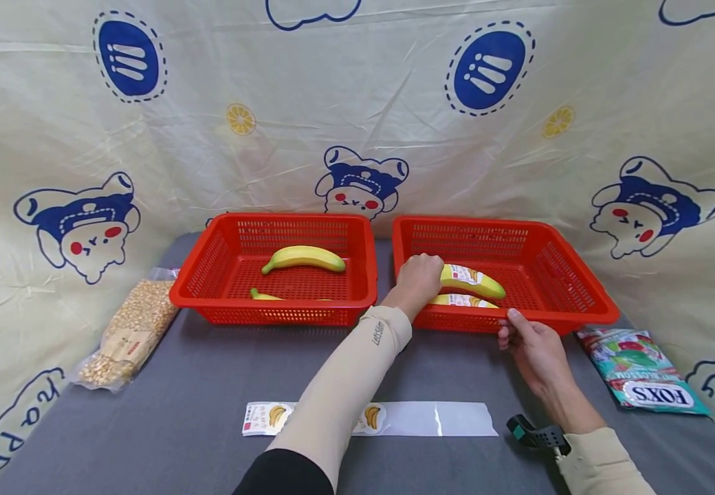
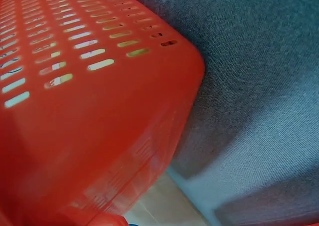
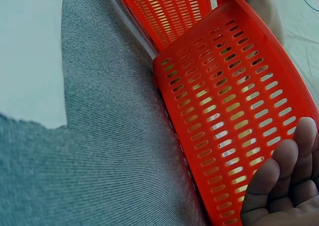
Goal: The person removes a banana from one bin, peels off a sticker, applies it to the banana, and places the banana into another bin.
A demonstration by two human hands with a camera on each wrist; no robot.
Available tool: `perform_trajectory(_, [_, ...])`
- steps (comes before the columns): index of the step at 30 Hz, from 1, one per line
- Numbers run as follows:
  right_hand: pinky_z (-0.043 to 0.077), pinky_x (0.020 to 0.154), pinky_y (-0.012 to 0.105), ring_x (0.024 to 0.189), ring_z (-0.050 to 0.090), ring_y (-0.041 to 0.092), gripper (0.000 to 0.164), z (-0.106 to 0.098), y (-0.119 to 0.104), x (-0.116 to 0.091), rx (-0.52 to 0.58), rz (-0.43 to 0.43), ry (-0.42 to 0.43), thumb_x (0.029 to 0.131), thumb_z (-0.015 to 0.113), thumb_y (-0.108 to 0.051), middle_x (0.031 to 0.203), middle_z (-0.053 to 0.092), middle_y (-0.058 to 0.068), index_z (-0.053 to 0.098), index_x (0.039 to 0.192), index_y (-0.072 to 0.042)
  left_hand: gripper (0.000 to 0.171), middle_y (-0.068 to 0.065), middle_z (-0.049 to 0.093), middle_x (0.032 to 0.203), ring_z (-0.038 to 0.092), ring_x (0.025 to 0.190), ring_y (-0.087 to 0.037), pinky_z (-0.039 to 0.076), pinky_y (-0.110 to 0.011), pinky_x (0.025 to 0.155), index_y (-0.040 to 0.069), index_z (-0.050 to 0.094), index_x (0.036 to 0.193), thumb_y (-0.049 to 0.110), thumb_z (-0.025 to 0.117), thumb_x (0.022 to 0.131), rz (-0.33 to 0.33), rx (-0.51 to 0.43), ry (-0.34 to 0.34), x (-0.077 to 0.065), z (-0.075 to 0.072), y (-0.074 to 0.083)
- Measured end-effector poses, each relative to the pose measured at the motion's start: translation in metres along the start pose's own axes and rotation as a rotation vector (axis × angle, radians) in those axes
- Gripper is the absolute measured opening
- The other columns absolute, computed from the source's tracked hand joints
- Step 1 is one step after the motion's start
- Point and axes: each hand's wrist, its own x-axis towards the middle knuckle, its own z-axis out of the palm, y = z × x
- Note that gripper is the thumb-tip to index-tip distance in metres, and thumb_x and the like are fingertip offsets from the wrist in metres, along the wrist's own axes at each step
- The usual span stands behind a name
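Observation:
My left hand (image 1: 418, 276) reaches into the right red basket (image 1: 570, 317) and holds the left end of a labelled banana (image 1: 490, 285). Its fingertips are hidden behind the back of the hand. A second labelled banana (image 1: 461, 300) lies nearer the front wall, partly covered by the rim. By that basket's front rim is my right hand (image 1: 538, 350), fingers loosely bent and thumb extended; in the right wrist view its fingers (image 3: 285, 158) stand outside the slotted wall. Two bananas without visible labels, one whole (image 1: 304, 257) and one mostly hidden (image 1: 263, 295), lie in the left red basket (image 1: 271, 315).
A strip of banana stickers (image 1: 428, 418) lies on the grey table at the front, partly under my left forearm. A bag of yellow kernels (image 1: 135, 330) rests left of the baskets. To the right lies a green FOX'S packet (image 1: 642, 371). A printed cloth hangs behind.

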Motion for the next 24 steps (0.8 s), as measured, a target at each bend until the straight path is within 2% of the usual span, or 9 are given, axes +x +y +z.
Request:
perform_trajectory(4, [0.05, 0.071, 0.019, 0.072, 0.058, 0.008, 0.031, -0.0009, -0.0002, -0.0008, 0.003, 0.002, 0.0, 0.087, 0.062, -0.042, 0.074, 0.068, -0.004, 0.071, 0.092, -0.013, 0.039, 0.004, 0.069, 0.109, 0.059, 0.084, -0.012, 0.052, -0.026, 0.079, 0.022, 0.063, 0.119, 0.032, 0.07, 0.082, 0.007, 0.011, -0.026, -0.0001, 0.0019, 0.0018])
perform_trajectory(10, [0.05, 0.07, 0.019, 0.072, 0.058, 0.008, 0.029, -0.001, -0.0008, -0.002, 0.019, 0.002, -0.004, 0.086, 0.062, -0.041, 0.075, 0.069, -0.004, 0.072, 0.09, -0.014, 0.038, 0.005, 0.068, 0.107, 0.058, 0.083, -0.013, 0.053, -0.028, 0.076, 0.025, 0.064, 0.118, 0.032, 0.07, 0.082, -0.005, 0.063, -0.058, 0.0015, 0.0057, 0.0041])
perform_trajectory(16, [0.05, 0.071, 0.019, 0.072, 0.058, 0.008, 0.029, -0.0012, -0.001, -0.0022, 0.026, 0.003, -0.008, 0.086, 0.062, -0.041, 0.076, 0.069, -0.004, 0.072, 0.091, -0.014, 0.035, 0.006, 0.068, 0.104, 0.058, 0.082, -0.012, 0.051, -0.027, 0.07, 0.026, 0.064, 0.117, 0.034, 0.067, 0.083, -0.012, 0.134, -0.072, 0.0024, 0.0083, 0.0063])
perform_trajectory(24, [0.05, 0.071, 0.019, 0.072, 0.058, 0.008, 0.028, 0.0001, -0.0006, -0.0017, 0.017, 0.001, -0.005, 0.087, 0.061, -0.041, 0.075, 0.069, -0.005, 0.072, 0.09, -0.015, 0.035, 0.006, 0.068, 0.101, 0.058, 0.079, -0.012, 0.051, -0.027, 0.068, 0.026, 0.064, 0.116, 0.036, 0.067, 0.083, -0.027, 0.167, -0.081, 0.0028, 0.0082, 0.0069])
